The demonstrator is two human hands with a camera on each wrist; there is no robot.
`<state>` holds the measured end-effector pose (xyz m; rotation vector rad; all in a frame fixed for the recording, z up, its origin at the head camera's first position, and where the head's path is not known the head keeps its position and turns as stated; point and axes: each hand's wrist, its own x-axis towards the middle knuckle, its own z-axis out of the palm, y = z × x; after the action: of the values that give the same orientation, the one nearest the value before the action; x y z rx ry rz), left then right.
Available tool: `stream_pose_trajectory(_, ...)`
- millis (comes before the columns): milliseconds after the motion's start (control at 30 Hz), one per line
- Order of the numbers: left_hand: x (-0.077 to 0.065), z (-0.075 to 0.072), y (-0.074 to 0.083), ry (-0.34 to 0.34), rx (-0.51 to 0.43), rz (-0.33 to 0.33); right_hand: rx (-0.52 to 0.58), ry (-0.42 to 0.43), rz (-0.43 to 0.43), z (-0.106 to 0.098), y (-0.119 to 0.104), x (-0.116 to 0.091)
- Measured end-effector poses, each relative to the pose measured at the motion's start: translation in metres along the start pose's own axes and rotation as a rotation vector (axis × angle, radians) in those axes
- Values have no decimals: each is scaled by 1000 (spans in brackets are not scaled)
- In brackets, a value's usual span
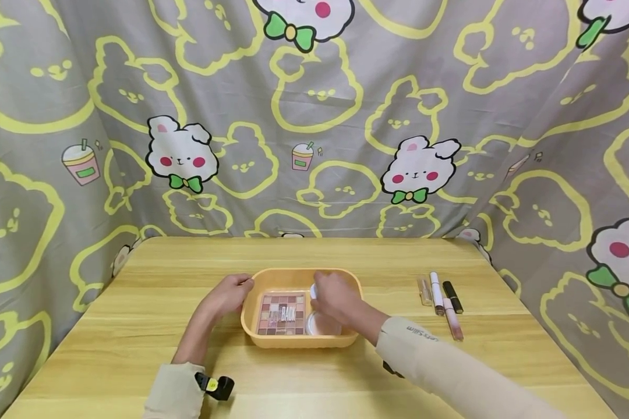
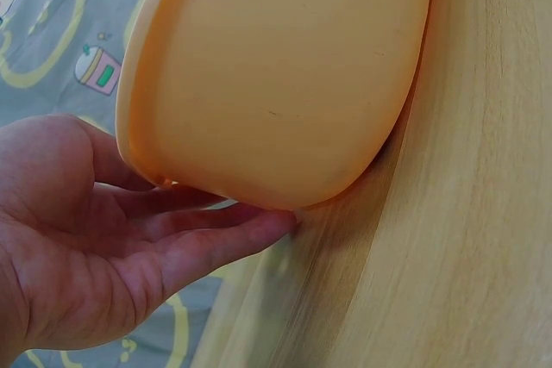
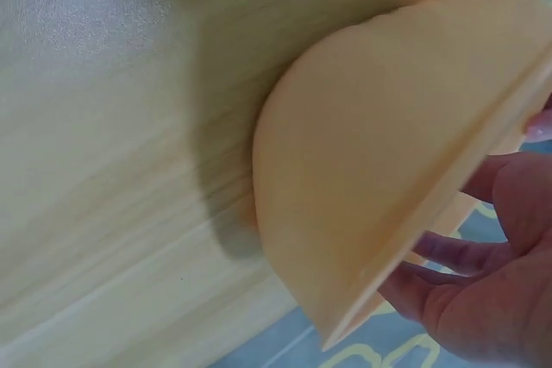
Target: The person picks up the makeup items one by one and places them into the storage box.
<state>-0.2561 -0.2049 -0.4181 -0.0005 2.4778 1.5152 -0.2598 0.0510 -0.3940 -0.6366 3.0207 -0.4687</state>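
Note:
A peach plastic tray (image 1: 304, 342) stands in the middle of the wooden table (image 1: 136, 326). In it lie a brown-pink eyeshadow palette (image 1: 282, 314) and a round clear-lidded compact (image 1: 318, 325). My left hand (image 1: 228, 295) rests at the tray's left rim; in the left wrist view its fingers (image 2: 198, 239) lie straight against the tray's outer wall (image 2: 276, 75). My right hand (image 1: 335, 298) reaches into the tray over the compact and pinches a small white round item (image 1: 313, 290). In the right wrist view that hand (image 3: 492, 299) shows behind the tray's rim (image 3: 431, 213), and what it holds is hidden.
Several slim cosmetic tubes (image 1: 441, 295) lie side by side on the table right of the tray. A grey cloth printed with rabbits (image 1: 314, 116) hangs close behind and along both sides of the table. A black camera strap (image 1: 216, 385) sits on my left wrist.

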Motion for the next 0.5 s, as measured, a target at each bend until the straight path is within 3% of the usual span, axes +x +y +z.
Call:
stream_pose_trajectory(267,0,-2,0,-6,0,-9,68,19,-48,8,-1,5)
stream_pose_trajectory(500,0,-2,1,-10,19,-7,72,4,-13,11,-3,6)
